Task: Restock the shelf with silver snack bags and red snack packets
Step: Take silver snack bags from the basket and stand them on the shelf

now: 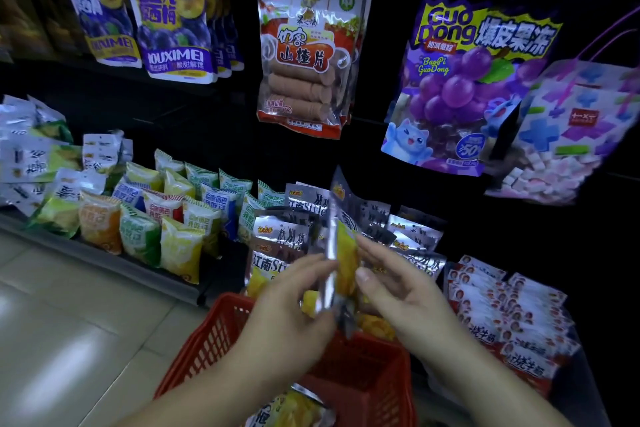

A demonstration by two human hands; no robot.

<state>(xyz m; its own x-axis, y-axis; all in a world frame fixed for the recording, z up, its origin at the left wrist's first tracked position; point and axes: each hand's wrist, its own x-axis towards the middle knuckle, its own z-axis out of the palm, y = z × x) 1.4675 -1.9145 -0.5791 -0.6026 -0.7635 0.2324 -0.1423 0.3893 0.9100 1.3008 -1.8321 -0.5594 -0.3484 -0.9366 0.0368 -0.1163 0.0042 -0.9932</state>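
- The silver snack bag (337, 253) is held up in the air, turned so its thin edge faces the camera. Yellow food shows on its front.
- The left hand (294, 308) has its grip on the bag's lower left side, with the fingers curled round it.
- The right hand (398, 291) has its grip on the bag's right side, with the thumb pressed on the front.
- The bag is above the red basket (214, 329) and just in front of the shelf (138, 263).
- 1 more bag with yellow food (291, 409) lies in the basket, near the bottom of the view.
- Just behind the held bag, a bunch of silver bags (287, 236) stands on the shelf.
- To the right of them lie the red snack packets (502, 305) in a pile.
- To the left stand small green, yellow and orange bags (156, 218) in rows.
- Higher up hang purple plum bags (169, 21), a red and white bag (304, 55) and a purple grape bag (460, 87).
- The pale tiled floor (69, 322) is on the left of the basket.
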